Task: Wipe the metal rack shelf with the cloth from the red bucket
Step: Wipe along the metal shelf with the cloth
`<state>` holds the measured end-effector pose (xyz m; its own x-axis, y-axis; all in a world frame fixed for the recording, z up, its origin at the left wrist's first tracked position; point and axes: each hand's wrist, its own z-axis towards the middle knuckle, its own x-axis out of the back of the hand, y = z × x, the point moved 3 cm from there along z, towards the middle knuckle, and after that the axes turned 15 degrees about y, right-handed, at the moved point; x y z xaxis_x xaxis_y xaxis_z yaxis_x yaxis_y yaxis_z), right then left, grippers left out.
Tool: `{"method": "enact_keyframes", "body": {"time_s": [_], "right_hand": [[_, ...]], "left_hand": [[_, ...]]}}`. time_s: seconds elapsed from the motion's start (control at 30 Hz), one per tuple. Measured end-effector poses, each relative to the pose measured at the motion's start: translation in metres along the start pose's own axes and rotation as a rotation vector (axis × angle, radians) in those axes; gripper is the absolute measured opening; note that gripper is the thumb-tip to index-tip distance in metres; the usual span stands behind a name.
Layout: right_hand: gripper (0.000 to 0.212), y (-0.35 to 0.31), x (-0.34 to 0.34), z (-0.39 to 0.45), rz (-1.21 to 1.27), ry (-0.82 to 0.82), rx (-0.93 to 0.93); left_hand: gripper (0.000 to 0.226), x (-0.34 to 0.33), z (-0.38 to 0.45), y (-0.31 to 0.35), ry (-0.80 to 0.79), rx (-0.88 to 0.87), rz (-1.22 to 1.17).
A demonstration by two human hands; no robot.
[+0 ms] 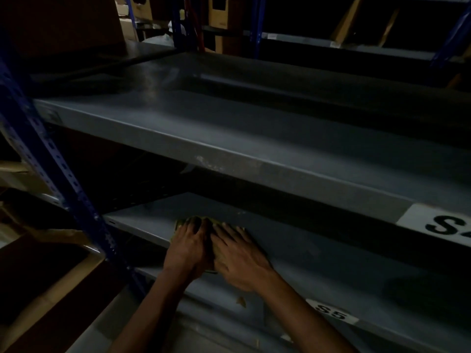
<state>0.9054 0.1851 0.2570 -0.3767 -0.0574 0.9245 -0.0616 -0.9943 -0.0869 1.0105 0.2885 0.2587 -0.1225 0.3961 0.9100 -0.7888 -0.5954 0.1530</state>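
Observation:
A yellow-green cloth [181, 222] lies flat on the lower grey metal shelf [318, 261], near its left end. Most of the cloth is covered by my two hands; only its far edge and a strip between the hands show. My left hand [190, 247] presses on the cloth's left part with fingers spread. My right hand [238, 253] lies flat beside it, touching it, on the cloth's right part. The red bucket is not in view.
An upper grey shelf [229, 128] overhangs the lower one, with a white label "S4" [443, 224]; the lower shelf's front carries "S5" [331, 314]. A blue perforated upright [76, 189] stands at the left. Cardboard boxes [51, 281] sit left of it. The scene is dim.

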Motion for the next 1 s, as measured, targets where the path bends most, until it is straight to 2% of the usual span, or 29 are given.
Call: {"method": "enact_keyframes", "body": {"time_s": [0.13,0.23,0.37,0.43,0.5,0.6,0.87,1.0], "right_hand": [[0.067,0.014,0.013,-0.022,0.043,0.005,0.005],[0.066,0.014,0.010,-0.027,0.068,-0.013,0.015],[0.069,0.013,0.007,-0.024,0.095,-0.002,-0.031],[0.074,0.014,0.009,-0.025,0.104,-0.010,-0.024],[0.077,0.013,0.013,-0.028,0.110,0.009,-0.025],[0.077,0.014,0.018,-0.033,0.070,0.094,-0.125],[0.071,0.014,0.010,-0.036,-0.043,0.077,-0.123],[0.070,0.012,0.010,-0.035,-0.042,0.071,-0.119]], "left_hand": [[0.097,0.008,0.006,-0.004,-0.081,-0.022,0.072],[0.077,0.011,0.016,0.005,-0.102,0.002,0.163],[0.075,0.003,0.019,0.025,-0.138,0.238,0.113],[0.074,-0.002,0.015,0.029,-0.108,0.307,0.076],[0.077,-0.004,0.012,0.023,-0.049,0.276,0.081],[0.080,-0.007,0.019,0.002,-0.010,0.187,0.088],[0.071,-0.024,0.049,-0.049,-0.059,-0.145,0.064],[0.071,-0.021,0.060,-0.054,-0.087,-0.136,-0.032]]}}
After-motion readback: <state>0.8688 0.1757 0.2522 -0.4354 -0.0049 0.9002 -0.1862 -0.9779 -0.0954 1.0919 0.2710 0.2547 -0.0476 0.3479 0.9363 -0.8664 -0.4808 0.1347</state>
